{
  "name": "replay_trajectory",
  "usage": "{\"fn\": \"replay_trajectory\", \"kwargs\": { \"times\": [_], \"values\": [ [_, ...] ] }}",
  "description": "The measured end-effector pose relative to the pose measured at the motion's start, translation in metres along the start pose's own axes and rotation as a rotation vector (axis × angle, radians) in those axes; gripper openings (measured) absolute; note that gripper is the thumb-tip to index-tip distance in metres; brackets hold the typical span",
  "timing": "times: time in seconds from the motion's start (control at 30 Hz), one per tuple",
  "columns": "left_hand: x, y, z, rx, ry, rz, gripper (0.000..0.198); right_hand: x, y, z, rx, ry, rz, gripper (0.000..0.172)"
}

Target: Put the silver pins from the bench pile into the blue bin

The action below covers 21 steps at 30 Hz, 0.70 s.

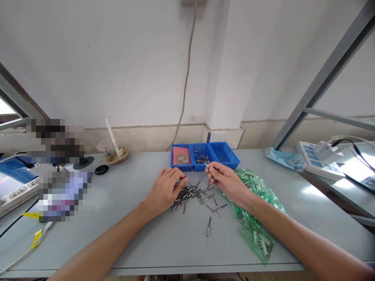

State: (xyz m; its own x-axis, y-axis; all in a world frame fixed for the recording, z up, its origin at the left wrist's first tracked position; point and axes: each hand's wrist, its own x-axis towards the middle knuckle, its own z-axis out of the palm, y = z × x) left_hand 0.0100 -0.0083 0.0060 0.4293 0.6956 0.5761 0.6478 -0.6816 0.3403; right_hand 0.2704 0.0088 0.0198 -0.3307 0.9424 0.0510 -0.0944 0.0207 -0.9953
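A loose pile of small metal rods (187, 194), each partly dark and partly shiny, lies on the grey table. Over the pile's left side is my left hand (168, 188), its fingers curled and the thumb near the index finger; what they pinch, if anything, is hard to see. My right hand (224, 179) pinches a thin metal rod (206, 164) between thumb and fingers, just in front of the blue trays. More rods (201, 158) lie in the middle blue tray (199, 168). A single rod (209, 227) rests apart, nearer the front edge.
The left blue tray (181, 168) holds a reddish card; the right one (224, 152) stands beside the middle tray. Green plastic bags (258, 234) with rods lie under my right forearm. A plastic cup (109, 144), a black round lid (101, 169) and power strips (20, 191) are leftward.
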Motion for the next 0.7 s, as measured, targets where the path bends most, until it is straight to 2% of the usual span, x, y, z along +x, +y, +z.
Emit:
{"fn": "replay_trajectory", "kwargs": {
  "times": [0.13,0.3,0.53,0.63,0.7],
  "values": [
    [0.000,0.000,0.000,0.020,0.006,-0.001,0.024,-0.001,-0.002,0.001,0.039,0.018,-0.007,0.033],
    [0.000,-0.001,0.000,0.044,0.011,0.004,0.020,-0.001,-0.005,0.001,-0.117,0.059,-0.064,0.031],
    [0.000,-0.005,0.002,0.070,0.005,-0.012,0.019,-0.002,-0.002,0.004,-0.491,0.159,-0.308,0.018],
    [0.000,-0.008,0.003,0.113,0.015,-0.028,0.021,-0.005,-0.002,0.007,-0.526,0.201,-0.380,0.015],
    [0.000,-0.010,0.004,0.134,0.027,-0.038,0.022,-0.006,-0.002,0.008,-0.505,0.205,-0.376,0.017]
  ]
}}
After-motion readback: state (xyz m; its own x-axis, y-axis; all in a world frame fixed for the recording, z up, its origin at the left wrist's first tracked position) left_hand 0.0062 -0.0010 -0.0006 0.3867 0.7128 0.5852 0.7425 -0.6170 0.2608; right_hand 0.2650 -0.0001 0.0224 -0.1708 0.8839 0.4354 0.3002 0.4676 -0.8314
